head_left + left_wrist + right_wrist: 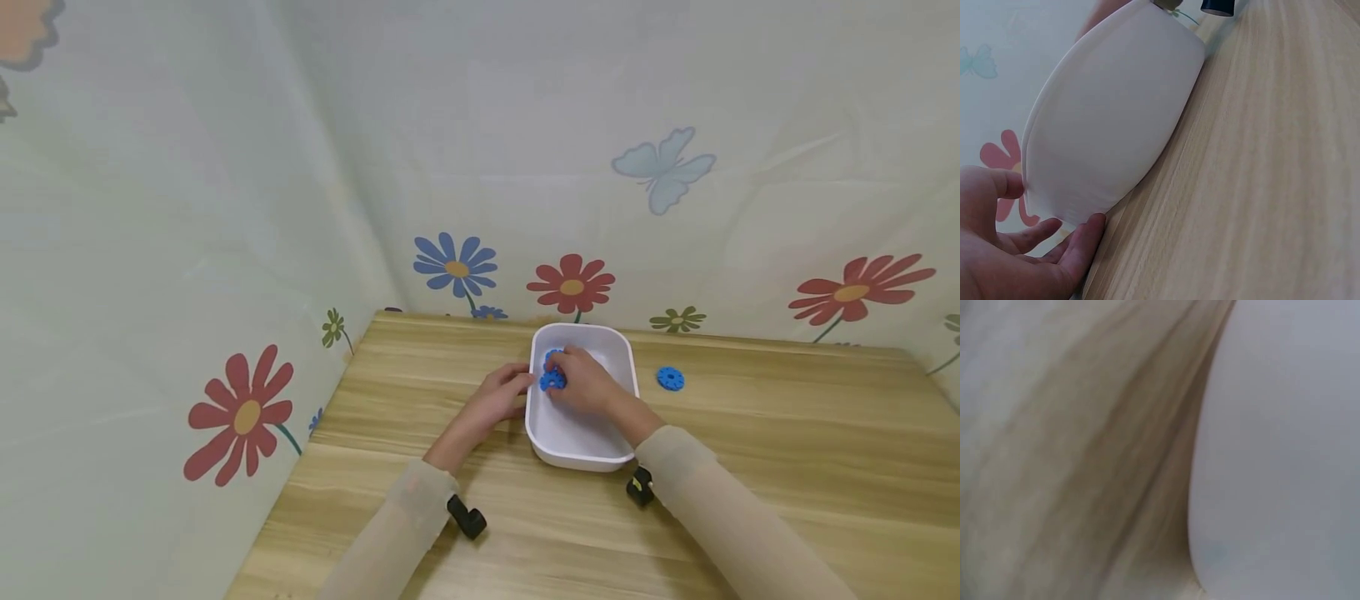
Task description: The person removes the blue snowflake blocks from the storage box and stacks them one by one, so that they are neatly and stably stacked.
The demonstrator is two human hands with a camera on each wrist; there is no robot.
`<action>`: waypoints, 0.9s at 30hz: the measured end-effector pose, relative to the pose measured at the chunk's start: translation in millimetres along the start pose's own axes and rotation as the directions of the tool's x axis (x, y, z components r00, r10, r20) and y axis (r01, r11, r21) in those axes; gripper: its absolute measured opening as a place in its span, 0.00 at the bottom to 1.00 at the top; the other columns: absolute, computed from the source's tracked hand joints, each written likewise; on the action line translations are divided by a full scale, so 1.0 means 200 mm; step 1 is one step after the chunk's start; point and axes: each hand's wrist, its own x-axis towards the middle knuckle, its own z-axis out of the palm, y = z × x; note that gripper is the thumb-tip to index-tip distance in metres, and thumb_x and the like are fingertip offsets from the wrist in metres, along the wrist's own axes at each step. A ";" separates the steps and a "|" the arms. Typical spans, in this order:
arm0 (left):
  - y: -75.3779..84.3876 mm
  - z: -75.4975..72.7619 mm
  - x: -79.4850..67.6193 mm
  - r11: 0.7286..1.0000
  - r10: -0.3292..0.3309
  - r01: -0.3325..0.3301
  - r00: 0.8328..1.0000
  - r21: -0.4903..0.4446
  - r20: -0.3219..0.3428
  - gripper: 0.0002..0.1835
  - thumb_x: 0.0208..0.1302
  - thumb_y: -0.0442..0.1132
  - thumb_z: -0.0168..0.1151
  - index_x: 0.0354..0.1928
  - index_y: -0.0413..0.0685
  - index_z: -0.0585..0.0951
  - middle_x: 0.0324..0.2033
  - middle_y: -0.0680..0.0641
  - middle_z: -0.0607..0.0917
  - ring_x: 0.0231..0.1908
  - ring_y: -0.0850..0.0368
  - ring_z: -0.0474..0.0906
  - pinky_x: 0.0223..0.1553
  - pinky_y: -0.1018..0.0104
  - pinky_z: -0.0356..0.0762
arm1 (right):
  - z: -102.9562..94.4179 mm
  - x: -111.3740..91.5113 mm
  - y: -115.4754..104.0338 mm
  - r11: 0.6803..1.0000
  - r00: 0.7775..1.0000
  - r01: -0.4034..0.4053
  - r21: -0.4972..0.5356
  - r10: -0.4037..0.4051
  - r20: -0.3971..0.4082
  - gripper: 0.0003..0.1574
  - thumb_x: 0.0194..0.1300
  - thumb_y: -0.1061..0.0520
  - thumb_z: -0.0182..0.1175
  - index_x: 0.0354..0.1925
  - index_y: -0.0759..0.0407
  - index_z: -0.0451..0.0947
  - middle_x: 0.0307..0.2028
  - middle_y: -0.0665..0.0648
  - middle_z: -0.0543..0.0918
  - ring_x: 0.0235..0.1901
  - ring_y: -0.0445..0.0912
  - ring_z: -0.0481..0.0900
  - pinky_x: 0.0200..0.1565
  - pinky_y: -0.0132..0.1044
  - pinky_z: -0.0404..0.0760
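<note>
A white plastic tub (581, 433) stands on the wooden table. My right hand (587, 383) reaches down into it from the right, and its thumb and fingers pinch a notched blue interlocking disc (552, 381) near the left wall. More blue shows just behind, partly hidden by the fingers. My left hand (498, 396) rests against the tub's outer left side. In the left wrist view, the left fingertips (1094, 225) touch the tub wall, one higher by the rim and others near the base. The right wrist view holds only the tub's outer wall (1279, 450) and blurred table.
Another blue notched disc (671, 378) lies on the table (787, 433) to the right of the tub. Behind the table's back edge hangs a pale flower-printed cloth (525, 167), which also covers the left side. A dark device (468, 517) is strapped at the left wrist.
</note>
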 end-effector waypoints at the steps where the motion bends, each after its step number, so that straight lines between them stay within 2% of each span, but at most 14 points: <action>1: 0.00 0.00 0.00 1.000 0.001 -0.001 1.000 0.001 0.002 0.26 0.81 0.45 0.55 0.74 0.40 0.72 0.67 0.39 0.77 0.66 0.45 0.77 0.57 0.53 0.86 | 0.00 0.00 0.00 1.000 1.000 0.007 -0.005 -0.007 0.000 0.24 0.64 0.54 0.75 0.55 0.61 0.83 0.48 0.59 0.79 0.50 0.54 0.75 0.63 0.52 0.79; 9: 0.00 0.00 0.00 1.000 0.001 -0.001 1.000 0.007 0.001 0.26 0.82 0.46 0.55 0.73 0.41 0.73 0.68 0.40 0.77 0.66 0.45 0.76 0.58 0.52 0.86 | -0.01 0.00 0.00 0.999 0.999 0.037 -0.006 -0.037 -0.003 0.23 0.63 0.53 0.77 0.51 0.62 0.84 0.41 0.56 0.79 0.43 0.51 0.75 0.54 0.48 0.80; 27: -0.01 0.00 0.01 1.000 0.014 -0.014 1.000 0.005 -0.012 0.26 0.80 0.47 0.57 0.72 0.40 0.74 0.67 0.40 0.78 0.64 0.45 0.78 0.56 0.53 0.87 | 0.00 -0.01 -0.01 0.996 0.996 0.090 -0.009 -0.090 0.005 0.21 0.64 0.57 0.74 0.54 0.60 0.84 0.48 0.60 0.82 0.49 0.54 0.77 0.63 0.53 0.79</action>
